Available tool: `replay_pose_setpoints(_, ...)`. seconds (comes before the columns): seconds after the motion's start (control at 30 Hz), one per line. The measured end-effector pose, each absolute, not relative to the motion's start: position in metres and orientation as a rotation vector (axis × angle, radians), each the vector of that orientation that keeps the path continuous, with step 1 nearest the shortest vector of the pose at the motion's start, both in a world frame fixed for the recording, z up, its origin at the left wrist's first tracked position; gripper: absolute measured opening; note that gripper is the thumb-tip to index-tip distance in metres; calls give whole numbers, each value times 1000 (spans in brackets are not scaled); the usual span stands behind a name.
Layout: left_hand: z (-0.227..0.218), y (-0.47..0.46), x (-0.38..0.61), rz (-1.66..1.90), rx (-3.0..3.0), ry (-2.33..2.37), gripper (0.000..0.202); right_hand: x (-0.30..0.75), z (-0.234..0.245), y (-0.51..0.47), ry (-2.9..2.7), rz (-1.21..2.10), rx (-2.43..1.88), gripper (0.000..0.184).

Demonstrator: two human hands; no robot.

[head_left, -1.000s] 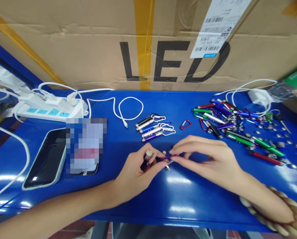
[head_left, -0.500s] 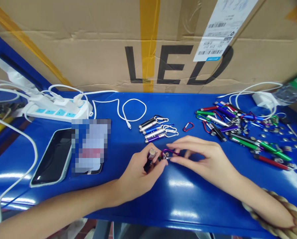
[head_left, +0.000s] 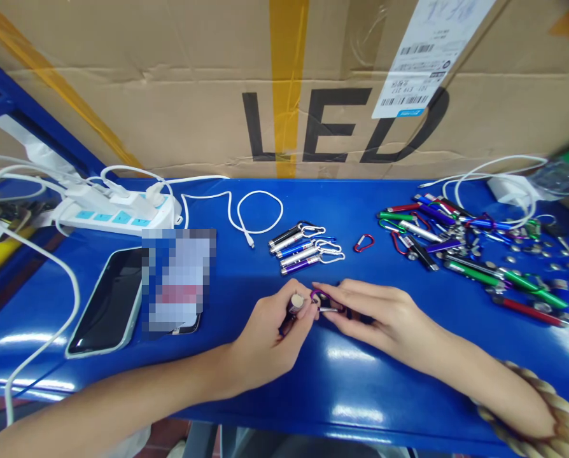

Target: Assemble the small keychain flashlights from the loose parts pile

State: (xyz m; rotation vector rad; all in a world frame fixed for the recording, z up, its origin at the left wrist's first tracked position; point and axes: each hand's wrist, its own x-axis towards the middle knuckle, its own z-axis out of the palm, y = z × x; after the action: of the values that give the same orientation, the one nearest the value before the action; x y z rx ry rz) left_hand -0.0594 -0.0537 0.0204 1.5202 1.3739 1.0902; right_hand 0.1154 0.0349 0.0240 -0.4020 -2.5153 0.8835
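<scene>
Left hand [head_left: 265,340]: fingers are gripping a torch [head_left: 295,304], probably to keep it steady.
Right hand [head_left: 384,315]: fingers are pinching a clip [head_left: 321,296] at the torch end, just beside the left fingertips.

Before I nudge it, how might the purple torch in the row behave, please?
The purple torch has a round barrel, so it may roll, though its clip would probably stop it. It looks small, so likely light.

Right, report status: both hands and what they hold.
Left hand shut on torch. Right hand shut on purple clip, close by torch. Row of torches behind, apart from both hands.
</scene>
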Motion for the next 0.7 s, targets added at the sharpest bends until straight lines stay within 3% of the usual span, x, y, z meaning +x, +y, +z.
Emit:
replay_pose_setpoints(0.37, 17, -54, -57, 1025, 1560, 1396, 17, 117, 23, 37, -2634, 496, -332, 27)
replay_pose_setpoints(0.7, 16, -55, -57, 1043, 1531, 1381, 18, 117, 25, 38, -2620, 570, -321, 28)
